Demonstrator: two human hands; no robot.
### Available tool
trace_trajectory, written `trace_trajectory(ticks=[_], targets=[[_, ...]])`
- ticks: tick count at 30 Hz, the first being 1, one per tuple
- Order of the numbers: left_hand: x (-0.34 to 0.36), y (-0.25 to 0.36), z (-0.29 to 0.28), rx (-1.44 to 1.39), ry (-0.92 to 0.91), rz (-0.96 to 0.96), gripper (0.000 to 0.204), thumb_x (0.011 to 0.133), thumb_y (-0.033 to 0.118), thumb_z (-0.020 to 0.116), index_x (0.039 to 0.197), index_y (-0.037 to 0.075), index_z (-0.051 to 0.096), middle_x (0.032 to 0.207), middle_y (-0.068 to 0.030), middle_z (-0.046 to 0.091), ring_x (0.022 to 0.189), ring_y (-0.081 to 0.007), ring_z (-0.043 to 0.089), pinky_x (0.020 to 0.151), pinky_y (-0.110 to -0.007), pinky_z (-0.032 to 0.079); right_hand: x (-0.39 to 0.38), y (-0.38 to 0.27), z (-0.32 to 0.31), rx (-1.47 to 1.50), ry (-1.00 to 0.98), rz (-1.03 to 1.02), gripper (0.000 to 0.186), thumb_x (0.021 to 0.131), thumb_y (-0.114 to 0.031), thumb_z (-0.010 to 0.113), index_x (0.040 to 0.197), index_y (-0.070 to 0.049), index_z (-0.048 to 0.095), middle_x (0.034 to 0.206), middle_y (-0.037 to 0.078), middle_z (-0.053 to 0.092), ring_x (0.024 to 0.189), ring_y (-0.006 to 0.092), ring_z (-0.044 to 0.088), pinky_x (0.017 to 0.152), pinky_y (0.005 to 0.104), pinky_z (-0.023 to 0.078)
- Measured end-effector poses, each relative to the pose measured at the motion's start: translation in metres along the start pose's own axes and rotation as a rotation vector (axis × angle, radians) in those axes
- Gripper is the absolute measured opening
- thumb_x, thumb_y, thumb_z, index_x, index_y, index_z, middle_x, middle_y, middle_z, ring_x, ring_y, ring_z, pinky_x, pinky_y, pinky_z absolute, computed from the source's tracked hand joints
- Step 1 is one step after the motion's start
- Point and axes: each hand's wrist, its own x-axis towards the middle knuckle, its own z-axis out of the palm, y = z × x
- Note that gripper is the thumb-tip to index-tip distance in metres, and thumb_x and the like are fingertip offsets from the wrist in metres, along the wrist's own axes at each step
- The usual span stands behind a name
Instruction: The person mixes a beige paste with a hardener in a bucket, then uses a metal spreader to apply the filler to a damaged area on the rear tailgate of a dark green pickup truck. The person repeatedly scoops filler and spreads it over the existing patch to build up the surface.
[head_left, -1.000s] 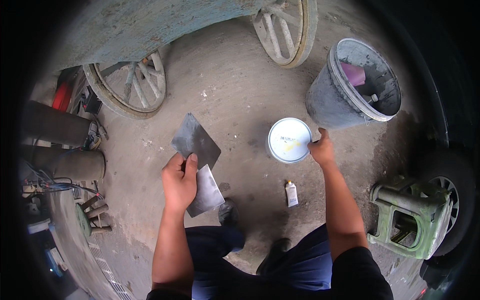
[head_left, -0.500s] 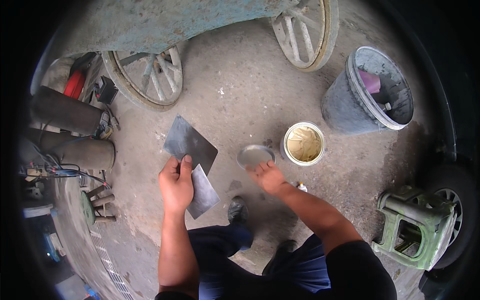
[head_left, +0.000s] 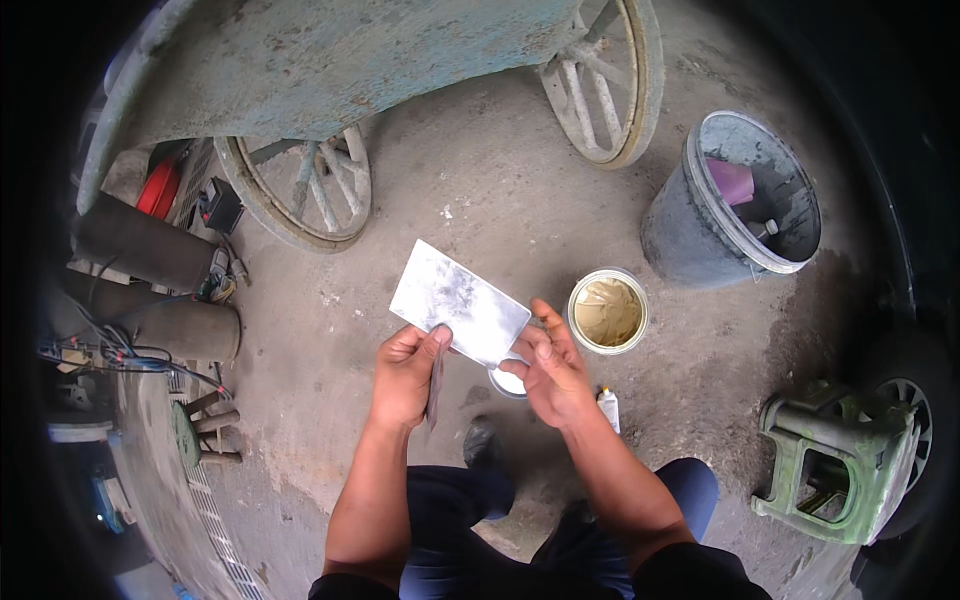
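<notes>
While I crouch by the open can (head_left: 607, 311), my left hand (head_left: 405, 373) grips a shiny metal plate (head_left: 459, 302) and a thin blade (head_left: 436, 385) under it. My right hand (head_left: 551, 367) is open, fingers spread, touching the plate's edge just left of the can. The lid (head_left: 509, 381) lies below the plate, and a small tube (head_left: 607, 408) lies below the can.

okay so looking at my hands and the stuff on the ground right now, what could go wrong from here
1. The open can of putty sits uncovered on the dusty concrete floor by your right hand; grit could fall in, or a knock could tip it.
2. The lid lies under your hands by your shoe, easy to step on.
3. The left hand grips the flat metal plate by its edge; it might slip or cut.
</notes>
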Motion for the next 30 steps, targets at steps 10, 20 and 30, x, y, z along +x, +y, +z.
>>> trace_trajectory(ticks=[10,20,30], targets=[[0.020,-0.009,0.012,0.133,-0.175,-0.031,0.017,0.093,0.017,0.064,0.082,0.004,0.064,0.072,-0.0017,0.063,0.064,-0.0037,0.050,0.060,-0.020,0.039,-0.004,-0.024,0.006,0.004,0.128,-0.044,0.063,0.081,0.003,0.065,0.139,-0.003,0.040,0.119,0.009,0.059,0.110,0.0205,0.057,0.097,0.0368,0.045],[0.037,-0.024,0.024,0.323,-0.167,0.037,0.018,0.097,0.018,0.058,0.092,0.001,0.064,0.075,0.0001,0.060,0.067,-0.0051,0.047,0.062,-0.022,0.040,-0.040,-0.130,-0.080,-0.885,0.532,-0.314,0.048,0.090,0.003,0.053,0.137,0.001,0.042,0.117,0.013,0.059,0.105,0.0196,0.057,0.092,0.0307,0.045],[0.036,-0.038,0.042,0.677,-0.165,0.145,0.019,0.093,0.016,0.061,0.083,0.000,0.061,0.064,-0.0025,0.057,0.060,-0.0074,0.048,0.057,-0.026,0.042,0.052,-0.079,-0.145,-1.845,0.613,0.063,0.044,0.086,-0.008,0.043,0.129,0.000,0.046,0.109,0.030,0.062,0.104,0.0433,0.060,0.092,0.0480,0.047]])
